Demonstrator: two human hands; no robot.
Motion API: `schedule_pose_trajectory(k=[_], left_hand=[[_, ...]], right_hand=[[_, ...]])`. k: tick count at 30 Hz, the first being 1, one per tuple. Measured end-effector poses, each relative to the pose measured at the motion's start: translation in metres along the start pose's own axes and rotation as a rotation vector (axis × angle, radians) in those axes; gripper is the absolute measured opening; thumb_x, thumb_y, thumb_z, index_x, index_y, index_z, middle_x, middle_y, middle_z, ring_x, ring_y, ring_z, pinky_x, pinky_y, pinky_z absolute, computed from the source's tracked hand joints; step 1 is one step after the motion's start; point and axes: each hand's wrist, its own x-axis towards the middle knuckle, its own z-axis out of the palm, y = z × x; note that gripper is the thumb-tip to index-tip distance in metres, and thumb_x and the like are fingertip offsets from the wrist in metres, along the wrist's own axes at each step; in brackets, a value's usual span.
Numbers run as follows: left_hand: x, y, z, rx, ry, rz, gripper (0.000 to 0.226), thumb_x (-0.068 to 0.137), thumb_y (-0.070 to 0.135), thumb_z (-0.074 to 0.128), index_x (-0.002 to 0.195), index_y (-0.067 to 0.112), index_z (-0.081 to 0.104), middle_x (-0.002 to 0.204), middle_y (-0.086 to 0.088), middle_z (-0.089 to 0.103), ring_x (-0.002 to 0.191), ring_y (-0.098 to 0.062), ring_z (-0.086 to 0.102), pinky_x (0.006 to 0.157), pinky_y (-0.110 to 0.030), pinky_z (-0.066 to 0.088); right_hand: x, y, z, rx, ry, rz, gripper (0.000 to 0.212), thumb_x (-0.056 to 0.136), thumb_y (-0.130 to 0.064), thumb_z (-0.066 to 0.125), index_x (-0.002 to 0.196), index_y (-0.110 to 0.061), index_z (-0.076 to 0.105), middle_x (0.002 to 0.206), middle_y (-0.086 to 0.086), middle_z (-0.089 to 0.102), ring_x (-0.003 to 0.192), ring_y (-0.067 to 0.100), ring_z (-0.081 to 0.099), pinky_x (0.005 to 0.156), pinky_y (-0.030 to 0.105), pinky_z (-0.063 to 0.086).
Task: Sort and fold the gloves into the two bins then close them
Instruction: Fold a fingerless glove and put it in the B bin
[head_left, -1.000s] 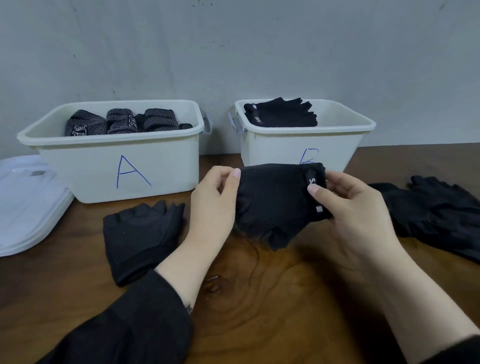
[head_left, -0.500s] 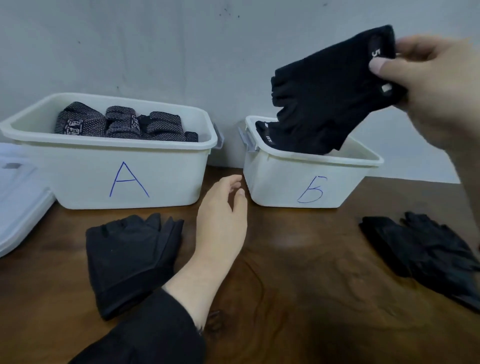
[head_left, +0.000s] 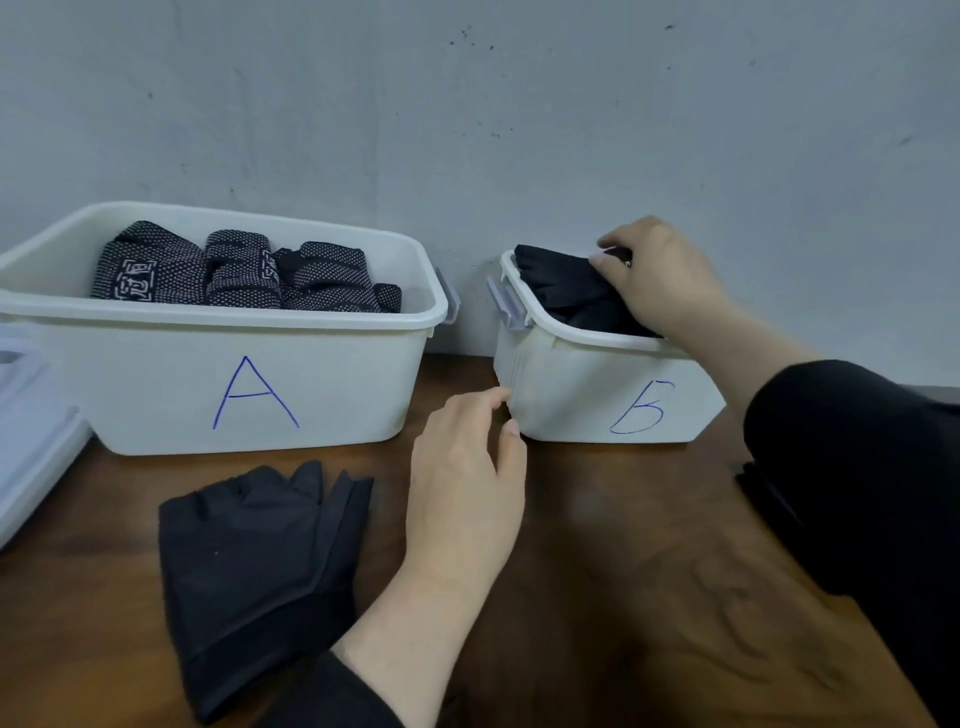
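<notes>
Wooden table (head_left: 623, 597) against a grey wall (head_left: 519, 104). Two white bins, both uncovered, side by side and apart: bin A (head_left: 322, 374) on the left, the larger in view, marked with a blue A; bin B (head_left: 571, 395) on the right, marked with a blue letter, a grey latch on its left end. Part of one white lid (head_left: 31, 447) at the left edge, flat on the table. In bin A, three dotted gloves (head_left: 239, 270), folded, in a row. One plain glove (head_left: 254, 571) flat on the table in front of bin A, fingerless end toward the bin, just left of the left wrist. Black gloves (head_left: 566, 286) stacked in bin B; count not clear. Right hand (head_left: 660, 280) inside bin B, fingers curled over the top glove's edge, thumb pinching it. Left hand (head_left: 467, 488) on the table between the bins, fingers loosely bent and holding nothing, fingertips touching bin B's near left corner. Black sleeves on both arms.
</notes>
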Motion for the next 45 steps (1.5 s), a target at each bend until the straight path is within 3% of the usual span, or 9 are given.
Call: schedule_pose_trajectory(k=[7,12,16,19,22,30,34,40,45], left_hand=[[0.000,-0.003,0.001,0.066,-0.057,-0.002,0.032,0.100,0.028,0.051,0.132,0.028,0.056,0.128,0.016,0.054,0.119,-0.001,0.044,0.106,-0.032,0.041],[-0.001,-0.001,0.002,0.072,-0.082,0.028,0.031,0.100,0.028,0.049,0.130,0.029,0.058,0.126,0.018,0.055,0.117,0.003,0.043,0.105,-0.030,0.041],[0.000,-0.002,-0.001,0.084,-0.082,0.035,0.031,0.101,0.028,0.049,0.130,0.027,0.059,0.125,0.017,0.056,0.116,0.001,0.045,0.104,-0.029,0.041],[-0.002,0.000,-0.004,0.104,-0.116,0.056,0.030,0.102,0.030,0.048,0.129,0.028,0.059,0.119,0.018,0.058,0.110,0.002,0.049,0.098,-0.023,0.044],[-0.011,0.007,0.000,0.125,-0.236,0.075,0.032,0.103,0.034,0.046,0.133,0.031,0.056,0.120,0.018,0.059,0.107,0.002,0.053,0.091,-0.015,0.044],[-0.052,0.036,0.039,0.171,-0.436,0.114,0.034,0.104,0.026,0.042,0.136,0.028,0.054,0.127,0.011,0.058,0.117,-0.010,0.054,0.093,-0.022,0.040],[-0.067,0.053,0.051,0.204,-0.524,0.116,0.036,0.103,0.034,0.043,0.139,0.033,0.048,0.132,0.014,0.054,0.121,-0.010,0.053,0.099,-0.030,0.044],[-0.086,0.063,0.053,0.247,-0.597,0.189,0.043,0.102,0.043,0.044,0.143,0.034,0.044,0.142,0.020,0.044,0.126,-0.004,0.047,0.099,-0.023,0.039],[-0.084,0.057,0.046,0.249,-0.568,0.187,0.042,0.101,0.043,0.046,0.142,0.033,0.047,0.141,0.019,0.046,0.126,-0.004,0.046,0.098,-0.020,0.036]], right_hand=[[-0.004,-0.010,0.002,-0.086,-0.420,-0.024,0.048,0.110,-0.040,0.028,0.092,-0.008,0.057,0.087,0.003,0.056,0.089,0.027,0.051,0.075,0.031,0.031],[-0.005,-0.002,-0.004,-0.055,-0.437,-0.036,0.051,0.108,-0.049,0.026,0.114,-0.015,0.064,0.112,0.005,0.065,0.102,0.026,0.056,0.085,0.034,0.037],[-0.018,-0.005,-0.014,0.217,-0.058,-0.038,0.043,0.108,-0.043,0.035,0.131,-0.019,0.062,0.129,0.001,0.064,0.121,0.023,0.055,0.097,0.032,0.039],[-0.059,-0.013,-0.024,0.485,0.357,-0.101,0.035,0.105,-0.036,0.041,0.120,-0.020,0.069,0.116,-0.010,0.068,0.112,0.008,0.059,0.098,0.029,0.046],[-0.132,-0.024,-0.010,0.592,0.473,-0.146,0.027,0.105,-0.023,0.045,0.109,-0.013,0.070,0.105,-0.012,0.066,0.104,0.001,0.059,0.092,0.019,0.046],[-0.251,0.037,0.033,0.514,0.243,-0.016,0.030,0.103,-0.030,0.046,0.118,-0.015,0.068,0.118,-0.007,0.064,0.115,0.010,0.058,0.100,0.032,0.048],[-0.267,0.085,0.026,0.230,0.241,0.069,0.026,0.098,-0.027,0.061,0.121,-0.017,0.067,0.127,-0.003,0.062,0.119,0.016,0.055,0.104,0.041,0.044],[-0.262,0.137,0.020,-0.137,0.050,0.396,0.053,0.100,-0.042,0.056,0.146,-0.019,0.049,0.152,-0.001,0.046,0.144,0.021,0.036,0.124,0.053,0.010],[-0.257,0.149,0.021,-0.176,0.048,0.479,0.030,0.104,-0.032,0.048,0.123,-0.020,0.068,0.132,0.000,0.063,0.123,0.024,0.055,0.122,0.050,0.016]])
